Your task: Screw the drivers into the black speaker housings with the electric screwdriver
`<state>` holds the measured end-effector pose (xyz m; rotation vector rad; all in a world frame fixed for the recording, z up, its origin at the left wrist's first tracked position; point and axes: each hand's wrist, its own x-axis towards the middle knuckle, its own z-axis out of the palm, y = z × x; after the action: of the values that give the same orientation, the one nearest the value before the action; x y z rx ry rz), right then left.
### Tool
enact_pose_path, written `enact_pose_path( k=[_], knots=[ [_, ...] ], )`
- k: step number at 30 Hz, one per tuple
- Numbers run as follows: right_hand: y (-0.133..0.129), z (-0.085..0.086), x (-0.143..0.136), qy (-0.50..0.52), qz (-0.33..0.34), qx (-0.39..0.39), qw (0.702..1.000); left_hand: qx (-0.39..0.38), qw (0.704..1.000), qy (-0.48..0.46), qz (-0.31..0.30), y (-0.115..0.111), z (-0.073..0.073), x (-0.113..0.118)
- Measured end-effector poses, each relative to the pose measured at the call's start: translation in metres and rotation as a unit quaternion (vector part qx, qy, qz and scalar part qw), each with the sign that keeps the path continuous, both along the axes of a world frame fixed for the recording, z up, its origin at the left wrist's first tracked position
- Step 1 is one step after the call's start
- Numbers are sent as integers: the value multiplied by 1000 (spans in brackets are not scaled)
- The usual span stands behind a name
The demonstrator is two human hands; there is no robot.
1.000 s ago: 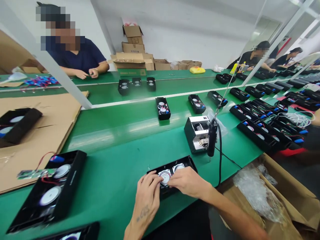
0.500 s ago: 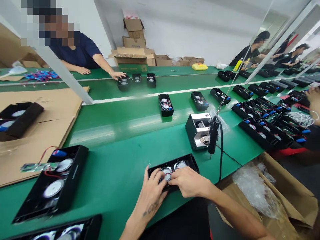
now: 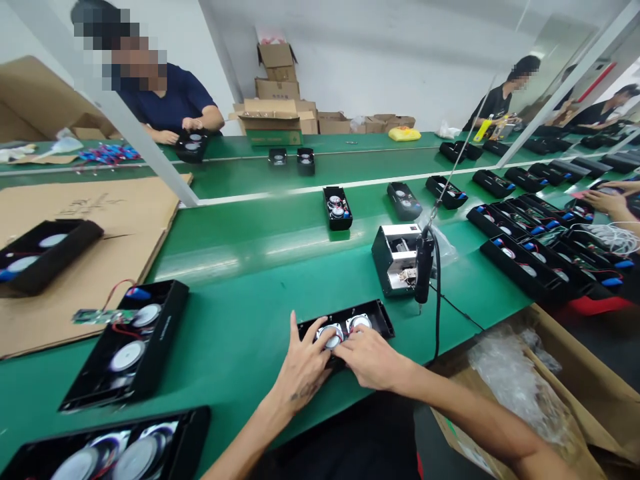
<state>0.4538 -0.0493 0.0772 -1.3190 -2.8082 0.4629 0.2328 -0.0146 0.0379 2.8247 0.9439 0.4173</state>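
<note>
A black speaker housing [image 3: 384, 321] lies on the green bench in front of me, with two round speakers in it, a left speaker [image 3: 330, 337] and a right speaker [image 3: 359, 323]. My left hand [image 3: 304, 365] rests over the housing's left end, fingers spread, some of them at the left speaker. Between the two speakers, my right hand [image 3: 371, 360] has its fingertips pressed together. What they pinch, if anything, is hidden. Just beyond the housing an electric screwdriver [image 3: 425, 267] hangs bit down, in front of a screw feeder [image 3: 397, 260].
Left of me stand more housings, one with a circuit board [image 3: 103, 316] hanging over its side. Cardboard [image 3: 125, 207] covers the bench there. Filled housings [image 3: 525, 267] crowd the right. A carton with plastic bags [image 3: 520, 380] sits below the bench edge. A co-worker [image 3: 173, 100] is across the belt.
My left fingers have spread wider over the left speaker; my right hand stays between the speakers. The co-worker across has taken a housing off the belt and drawn it close. The view has shifted slightly.
</note>
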Motion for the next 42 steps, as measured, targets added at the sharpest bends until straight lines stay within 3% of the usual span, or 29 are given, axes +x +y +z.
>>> enact_pose_path(
  k=[6,11,17,24,33,38,40,42],
  knots=[
    [59,35,-6,5,-45,-100,994,-245,969,-3,-26,66,28,5],
    [92,46,-6,11,-50,-155,987,-316,948,11,-27,100,39,9],
    [88,36,-8,42,-78,-139,986,-363,932,7,-10,101,41,11],
    [98,44,-12,50,-87,-190,977,-381,925,0,10,103,41,15],
    [89,40,-10,66,-79,-156,982,-382,924,1,-6,105,40,13],
    [79,36,-11,62,-64,-130,988,-355,935,7,-25,103,38,10],
    [67,35,-8,59,-54,-106,991,-324,946,1,-25,95,36,9],
    [49,32,1,120,-72,-44,989,-284,959,-8,-22,81,33,7]
  ],
)
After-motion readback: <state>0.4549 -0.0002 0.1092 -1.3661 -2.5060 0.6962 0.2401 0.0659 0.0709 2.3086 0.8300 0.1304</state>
